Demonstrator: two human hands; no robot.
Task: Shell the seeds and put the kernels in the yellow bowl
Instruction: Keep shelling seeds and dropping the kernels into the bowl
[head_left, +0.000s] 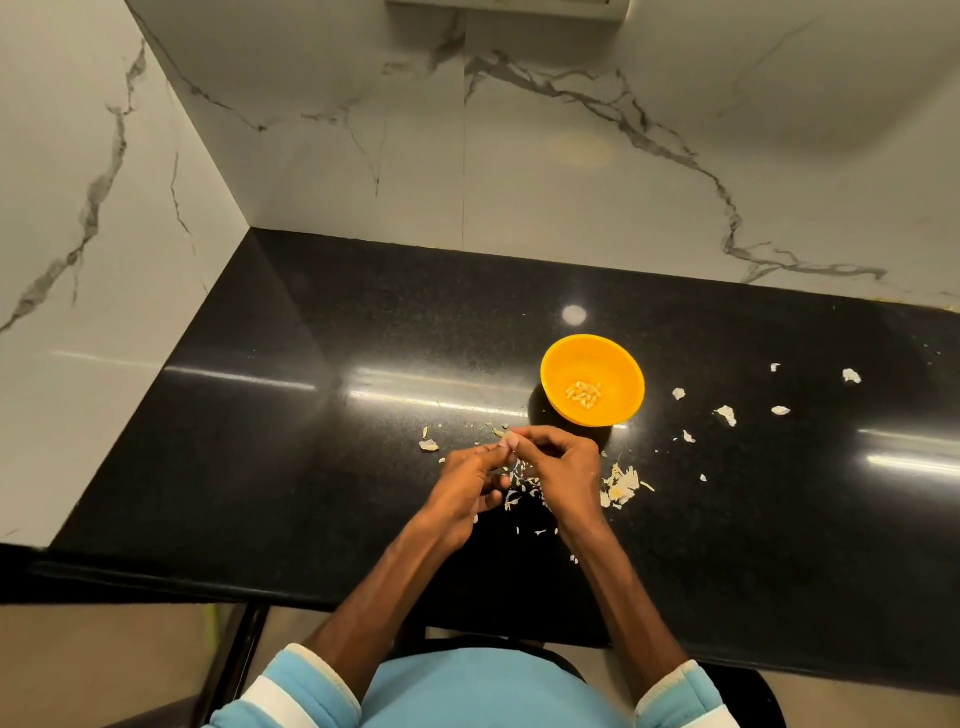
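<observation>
The yellow bowl (592, 379) stands on the black counter (291, 441), with several pale kernels (584, 393) lying at its bottom. Just in front of it and to its left, my left hand (475, 486) and my right hand (558, 465) meet above the counter. Their fingertips pinch a small pale seed (508, 435) between them; most of the seed is hidden by the fingers. Broken shell pieces (519, 488) lie scattered under and around both hands.
A heap of shell bits (621, 486) lies right of my right hand, and loose white flakes (727, 414) are spread to the right of the bowl. Marble walls (467, 156) close the counter at the back and the left. The counter's front edge runs near my forearms.
</observation>
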